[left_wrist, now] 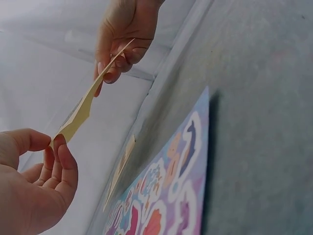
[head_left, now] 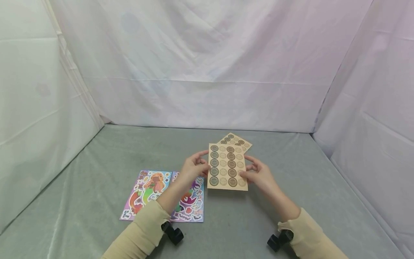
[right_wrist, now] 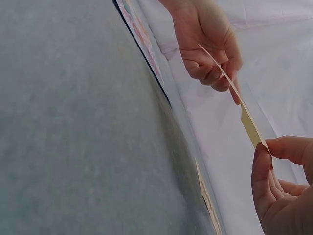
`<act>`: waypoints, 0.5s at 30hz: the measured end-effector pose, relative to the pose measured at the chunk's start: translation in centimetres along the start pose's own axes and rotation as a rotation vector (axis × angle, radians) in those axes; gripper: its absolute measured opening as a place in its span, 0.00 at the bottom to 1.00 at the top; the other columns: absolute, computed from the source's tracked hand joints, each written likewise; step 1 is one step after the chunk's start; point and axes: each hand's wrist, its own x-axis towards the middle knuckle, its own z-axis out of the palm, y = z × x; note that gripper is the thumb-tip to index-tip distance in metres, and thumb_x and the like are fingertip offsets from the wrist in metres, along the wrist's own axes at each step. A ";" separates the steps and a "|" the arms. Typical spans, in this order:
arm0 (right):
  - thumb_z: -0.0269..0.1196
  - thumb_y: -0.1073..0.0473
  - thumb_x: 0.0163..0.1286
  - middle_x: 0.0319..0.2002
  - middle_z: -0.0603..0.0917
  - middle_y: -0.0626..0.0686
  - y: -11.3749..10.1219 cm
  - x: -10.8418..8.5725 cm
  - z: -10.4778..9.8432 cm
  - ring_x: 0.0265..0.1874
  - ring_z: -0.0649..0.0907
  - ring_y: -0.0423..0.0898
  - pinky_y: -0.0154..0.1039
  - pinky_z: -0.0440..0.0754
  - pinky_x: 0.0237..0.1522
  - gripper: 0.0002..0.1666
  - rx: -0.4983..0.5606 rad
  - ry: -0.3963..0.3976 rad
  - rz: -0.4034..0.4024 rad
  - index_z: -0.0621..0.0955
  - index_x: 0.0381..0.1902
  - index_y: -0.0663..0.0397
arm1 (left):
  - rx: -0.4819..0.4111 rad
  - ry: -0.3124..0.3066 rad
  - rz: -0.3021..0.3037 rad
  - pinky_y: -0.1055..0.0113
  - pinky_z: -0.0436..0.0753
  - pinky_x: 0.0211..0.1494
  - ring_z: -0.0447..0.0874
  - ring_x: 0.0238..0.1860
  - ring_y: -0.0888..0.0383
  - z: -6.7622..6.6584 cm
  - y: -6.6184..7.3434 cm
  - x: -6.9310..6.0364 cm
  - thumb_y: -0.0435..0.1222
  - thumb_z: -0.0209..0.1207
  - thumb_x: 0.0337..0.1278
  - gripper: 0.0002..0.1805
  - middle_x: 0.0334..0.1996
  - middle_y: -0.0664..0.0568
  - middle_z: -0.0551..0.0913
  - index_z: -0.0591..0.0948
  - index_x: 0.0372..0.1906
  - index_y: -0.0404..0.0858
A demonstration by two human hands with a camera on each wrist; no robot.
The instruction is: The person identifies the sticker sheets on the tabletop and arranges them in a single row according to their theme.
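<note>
Between both hands, a tan sticker sheet (head_left: pixel 228 167) with rows of round brown and cream stickers is held above the table. My left hand (head_left: pixel 194 166) pinches its left edge between thumb and fingers. On the opposite edge, my right hand (head_left: pixel 260 174) pinches it the same way, thumb on the printed face. Both wrist views show the sheet (left_wrist: pixel 80 110) nearly edge-on and slightly bent. Behind it lies a second tan sheet (head_left: pixel 240 141) of round stickers, partly covered from the head view.
Colourful mermaid sticker sheets (head_left: pixel 155 187) lie left of the held sheet, partly hidden by the left forearm. A grey cloth covers the table (head_left: pixel 97 172). White curtains (head_left: pixel 200 100) enclose the back and sides. Each wrist carries a black camera mount (head_left: pixel 173 233).
</note>
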 end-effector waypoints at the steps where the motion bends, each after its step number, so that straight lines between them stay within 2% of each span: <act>1: 0.65 0.71 0.60 0.32 0.81 0.57 0.1 -0.1 -0.1 0.25 0.82 0.44 0.38 0.83 0.29 0.41 -0.004 -0.004 0.002 0.63 0.70 0.61 | -0.002 -0.007 -0.002 0.65 0.82 0.32 0.79 0.27 0.56 0.1 0.0 0.0 0.22 0.60 0.49 0.34 0.31 0.47 0.78 0.71 0.66 0.40; 15: 0.63 0.70 0.63 0.30 0.81 0.55 0.4 -1.2 -1.7 0.21 0.79 0.44 0.38 0.81 0.23 0.39 -0.025 -0.027 -0.004 0.62 0.70 0.64 | 0.021 -0.059 -0.008 0.65 0.82 0.28 0.78 0.21 0.57 1.2 -0.4 -0.6 0.22 0.59 0.46 0.35 0.29 0.46 0.79 0.71 0.66 0.37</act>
